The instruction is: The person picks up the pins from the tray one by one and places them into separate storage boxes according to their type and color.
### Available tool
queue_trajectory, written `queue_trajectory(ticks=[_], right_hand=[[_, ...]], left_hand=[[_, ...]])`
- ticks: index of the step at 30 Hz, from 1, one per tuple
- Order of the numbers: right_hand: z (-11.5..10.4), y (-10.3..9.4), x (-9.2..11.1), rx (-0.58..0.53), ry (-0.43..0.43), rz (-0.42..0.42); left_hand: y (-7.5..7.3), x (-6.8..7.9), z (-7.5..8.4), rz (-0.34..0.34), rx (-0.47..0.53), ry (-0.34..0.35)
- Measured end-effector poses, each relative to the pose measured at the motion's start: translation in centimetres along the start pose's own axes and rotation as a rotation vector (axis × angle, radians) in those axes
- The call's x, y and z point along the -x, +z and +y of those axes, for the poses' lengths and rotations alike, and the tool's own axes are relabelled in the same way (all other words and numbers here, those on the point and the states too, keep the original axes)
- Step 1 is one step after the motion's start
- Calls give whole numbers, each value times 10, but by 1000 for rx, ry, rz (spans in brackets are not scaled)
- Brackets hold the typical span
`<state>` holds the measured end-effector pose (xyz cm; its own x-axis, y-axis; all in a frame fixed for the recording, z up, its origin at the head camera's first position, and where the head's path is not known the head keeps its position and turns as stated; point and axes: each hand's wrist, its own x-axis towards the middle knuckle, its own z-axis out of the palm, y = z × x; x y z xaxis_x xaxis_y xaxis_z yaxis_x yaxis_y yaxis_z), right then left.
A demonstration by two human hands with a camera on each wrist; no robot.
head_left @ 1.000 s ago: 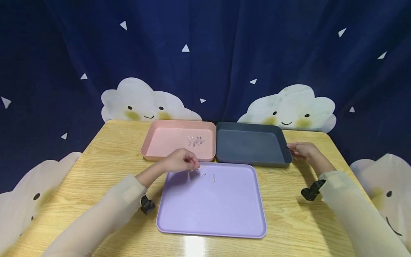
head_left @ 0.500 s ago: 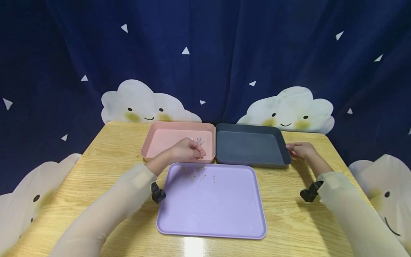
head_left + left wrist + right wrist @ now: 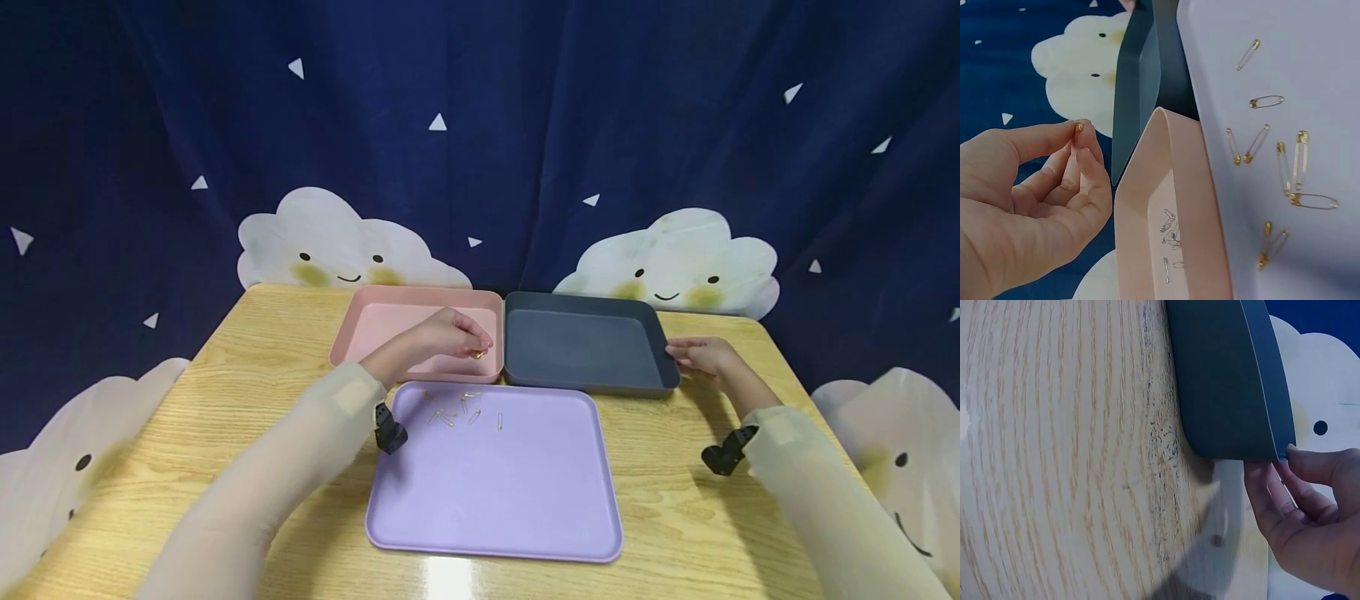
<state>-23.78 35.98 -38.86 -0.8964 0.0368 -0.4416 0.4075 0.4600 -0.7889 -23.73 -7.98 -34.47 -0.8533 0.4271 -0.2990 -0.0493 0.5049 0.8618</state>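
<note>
My left hand (image 3: 450, 333) is over the right part of the pink tray (image 3: 344, 333), pinching a gold safety pin (image 3: 1079, 127) between thumb and fingertip; most of the pin is hidden. Several silver safety pins (image 3: 1168, 237) lie in the pink tray, covered by the hand in the head view. On the lilac tray (image 3: 495, 492), several gold safety pins (image 3: 1300, 159) are scattered near its far edge. At the right end of the dark blue-grey tray (image 3: 585, 342), my right hand (image 3: 1316, 500) grips the wall, thumb at the rim and fingers against the outside.
All three trays stand on a wooden table (image 3: 262, 358). The pink and dark trays sit side by side, with the lilac one in front of them. Behind the table hangs a navy curtain (image 3: 495, 150) with clouds and white triangles.
My left hand has risen from the lilac tray's far edge with a gold safety pin and moved forward and right over the pink tray. The right hand stays at the dark tray's wall.
</note>
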Motion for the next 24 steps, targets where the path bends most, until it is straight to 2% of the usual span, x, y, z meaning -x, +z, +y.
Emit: queue_trajectory(ticks=[6,16,24], right_hand=[[5,-1,-1,25,-26,-11],[7,-3,-3,70,-50,-14],[5,-6,-8,71,-37,-22]], left_hand=[[3,-16,6,15,28,-15],[9,-37,14,26,141,-53],[9,-48,30,40,129,-80]])
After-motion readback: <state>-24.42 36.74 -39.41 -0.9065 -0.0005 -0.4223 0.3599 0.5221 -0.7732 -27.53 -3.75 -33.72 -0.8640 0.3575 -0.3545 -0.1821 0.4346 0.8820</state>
